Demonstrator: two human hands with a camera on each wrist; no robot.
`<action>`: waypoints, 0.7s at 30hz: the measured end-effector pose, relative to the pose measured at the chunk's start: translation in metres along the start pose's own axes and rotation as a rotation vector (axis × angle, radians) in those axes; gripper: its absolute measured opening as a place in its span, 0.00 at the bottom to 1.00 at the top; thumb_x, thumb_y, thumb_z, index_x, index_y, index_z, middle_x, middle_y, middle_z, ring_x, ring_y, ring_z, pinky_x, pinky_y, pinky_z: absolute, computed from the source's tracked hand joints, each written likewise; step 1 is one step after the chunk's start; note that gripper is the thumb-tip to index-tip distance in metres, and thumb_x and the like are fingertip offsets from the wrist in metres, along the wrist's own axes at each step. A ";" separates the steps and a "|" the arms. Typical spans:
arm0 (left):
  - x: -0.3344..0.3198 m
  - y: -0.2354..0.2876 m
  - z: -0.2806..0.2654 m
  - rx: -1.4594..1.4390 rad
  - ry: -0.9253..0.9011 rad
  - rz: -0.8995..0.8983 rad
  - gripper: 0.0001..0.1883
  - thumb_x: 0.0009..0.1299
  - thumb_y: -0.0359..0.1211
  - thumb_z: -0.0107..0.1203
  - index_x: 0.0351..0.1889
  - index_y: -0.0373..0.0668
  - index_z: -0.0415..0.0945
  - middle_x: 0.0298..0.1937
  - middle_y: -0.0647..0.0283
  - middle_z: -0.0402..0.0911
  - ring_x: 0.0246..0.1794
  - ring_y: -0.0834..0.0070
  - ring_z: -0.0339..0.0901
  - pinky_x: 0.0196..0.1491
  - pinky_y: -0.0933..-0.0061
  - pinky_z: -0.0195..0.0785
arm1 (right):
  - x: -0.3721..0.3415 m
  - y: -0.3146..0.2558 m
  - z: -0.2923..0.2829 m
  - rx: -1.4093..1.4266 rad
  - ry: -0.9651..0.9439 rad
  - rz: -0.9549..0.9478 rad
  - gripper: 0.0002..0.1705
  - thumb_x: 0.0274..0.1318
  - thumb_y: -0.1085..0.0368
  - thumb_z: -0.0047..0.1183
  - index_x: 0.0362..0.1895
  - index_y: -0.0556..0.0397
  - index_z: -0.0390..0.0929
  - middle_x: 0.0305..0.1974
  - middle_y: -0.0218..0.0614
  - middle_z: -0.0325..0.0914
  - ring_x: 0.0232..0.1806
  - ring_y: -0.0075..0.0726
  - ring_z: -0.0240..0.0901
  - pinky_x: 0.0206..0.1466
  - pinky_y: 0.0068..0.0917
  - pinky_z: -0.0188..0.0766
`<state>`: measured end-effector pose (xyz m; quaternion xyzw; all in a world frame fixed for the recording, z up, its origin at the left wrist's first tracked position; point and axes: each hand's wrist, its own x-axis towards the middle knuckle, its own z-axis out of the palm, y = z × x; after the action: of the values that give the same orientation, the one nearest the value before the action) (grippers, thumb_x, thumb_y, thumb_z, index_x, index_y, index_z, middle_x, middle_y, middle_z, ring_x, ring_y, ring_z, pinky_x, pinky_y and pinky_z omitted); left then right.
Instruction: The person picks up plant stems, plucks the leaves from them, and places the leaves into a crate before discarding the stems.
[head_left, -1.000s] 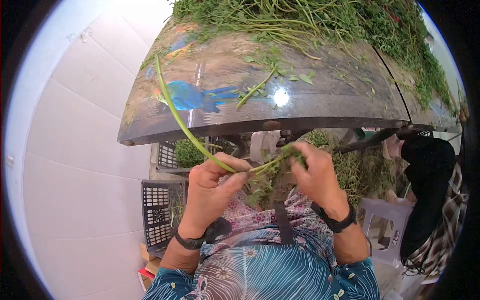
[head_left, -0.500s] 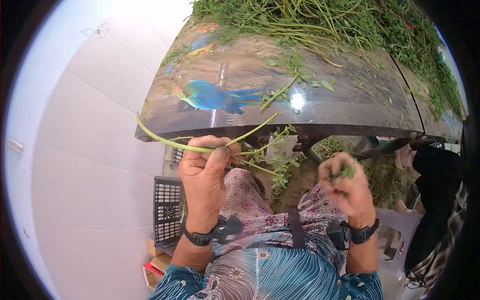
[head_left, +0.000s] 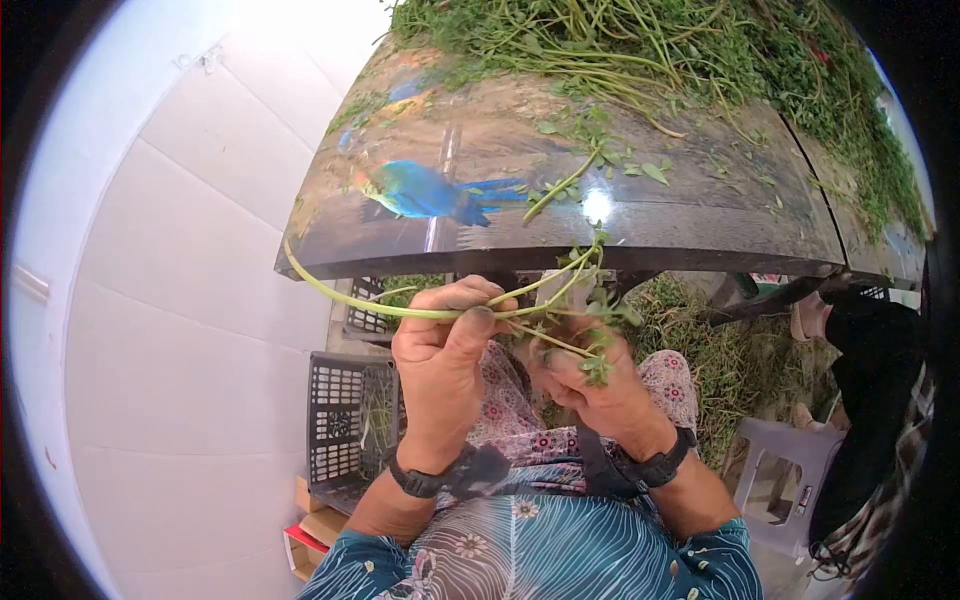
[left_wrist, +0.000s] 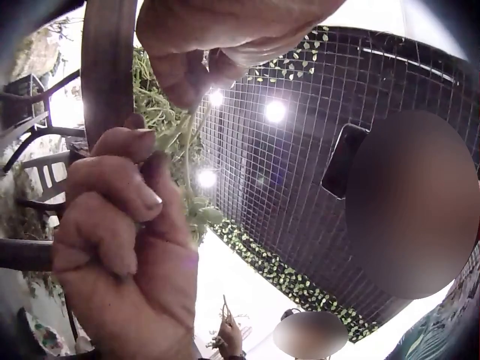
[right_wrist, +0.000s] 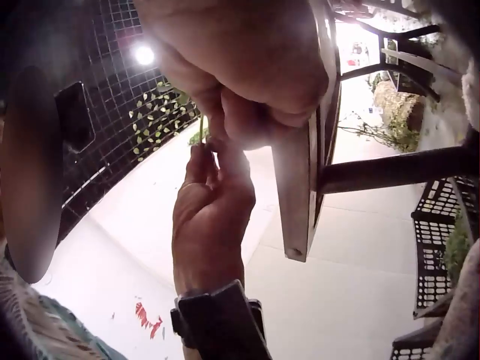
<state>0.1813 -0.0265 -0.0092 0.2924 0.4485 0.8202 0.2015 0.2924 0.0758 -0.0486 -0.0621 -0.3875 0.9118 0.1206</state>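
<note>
My left hand pinches a long green stem between thumb and fingers; its thick end curves left, towards the table edge. Several leafy side shoots fan out from the pinch to the right. Just under these shoots is my right hand, blurred, with curled fingers. In the left wrist view the right hand has thumb and forefinger together at a leafy part of the plant. The right wrist view shows the left hand holding the stem, partly hidden behind the near right hand.
The table, printed with a blue bird, bears a large heap of greens and a loose sprig. Cut greens cover the floor. A black crate stands left, a grey stool right, near another person's dark-clothed leg.
The stem's thick end has swung down off the table top. My right hand swung away right with a bit of green, then came back left beneath the side shoots.
</note>
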 end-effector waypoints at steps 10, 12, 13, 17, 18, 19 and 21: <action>-0.007 -0.007 -0.001 0.166 -0.034 -0.027 0.06 0.62 0.22 0.54 0.37 0.33 0.73 0.38 0.61 0.74 0.34 0.81 0.71 0.36 0.82 0.66 | 0.006 -0.010 0.017 -0.534 0.198 -0.249 0.09 0.52 0.70 0.49 0.38 0.58 0.76 0.28 0.28 0.74 0.29 0.21 0.68 0.32 0.20 0.65; -0.007 -0.005 -0.002 0.206 -0.014 -0.037 0.06 0.61 0.22 0.54 0.36 0.33 0.73 0.38 0.61 0.74 0.34 0.80 0.72 0.36 0.82 0.66 | 0.007 -0.007 0.011 -0.707 0.149 -0.356 0.08 0.52 0.71 0.49 0.38 0.59 0.76 0.27 0.33 0.75 0.28 0.25 0.70 0.31 0.22 0.66; -0.006 -0.004 -0.002 0.223 -0.003 -0.043 0.06 0.61 0.21 0.54 0.36 0.33 0.73 0.38 0.61 0.74 0.33 0.80 0.72 0.36 0.82 0.66 | 0.007 -0.007 0.009 -0.827 0.104 -0.412 0.09 0.52 0.71 0.49 0.38 0.59 0.76 0.26 0.35 0.75 0.27 0.27 0.70 0.31 0.23 0.66; -0.009 -0.007 -0.003 0.245 -0.079 0.037 0.06 0.61 0.22 0.54 0.36 0.33 0.73 0.39 0.60 0.75 0.34 0.79 0.73 0.36 0.80 0.68 | 0.006 -0.009 -0.001 -1.017 0.033 -0.551 0.09 0.53 0.71 0.48 0.39 0.60 0.76 0.24 0.37 0.74 0.25 0.27 0.70 0.28 0.25 0.67; -0.009 -0.007 -0.003 0.247 -0.069 0.055 0.06 0.61 0.22 0.54 0.36 0.33 0.73 0.39 0.60 0.75 0.34 0.78 0.73 0.36 0.79 0.69 | 0.006 -0.009 -0.003 -0.991 0.043 -0.563 0.09 0.53 0.71 0.48 0.39 0.60 0.76 0.23 0.36 0.73 0.24 0.25 0.70 0.26 0.24 0.66; -0.010 -0.008 -0.003 0.248 -0.060 0.074 0.06 0.61 0.23 0.54 0.36 0.33 0.73 0.39 0.59 0.75 0.34 0.78 0.74 0.36 0.79 0.69 | 0.003 -0.010 -0.005 -0.915 0.083 -0.402 0.10 0.54 0.70 0.48 0.40 0.60 0.76 0.24 0.35 0.74 0.24 0.23 0.69 0.26 0.23 0.66; -0.007 -0.005 -0.002 0.213 -0.022 0.086 0.06 0.61 0.23 0.54 0.37 0.33 0.72 0.39 0.58 0.75 0.33 0.77 0.75 0.37 0.78 0.70 | -0.005 -0.012 -0.010 -0.754 0.165 -0.086 0.11 0.54 0.70 0.48 0.41 0.59 0.75 0.24 0.32 0.74 0.23 0.19 0.68 0.24 0.20 0.65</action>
<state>0.1855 -0.0291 -0.0168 0.3401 0.5181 0.7724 0.1390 0.3015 0.0890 -0.0469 -0.1589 -0.6869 0.6913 0.1580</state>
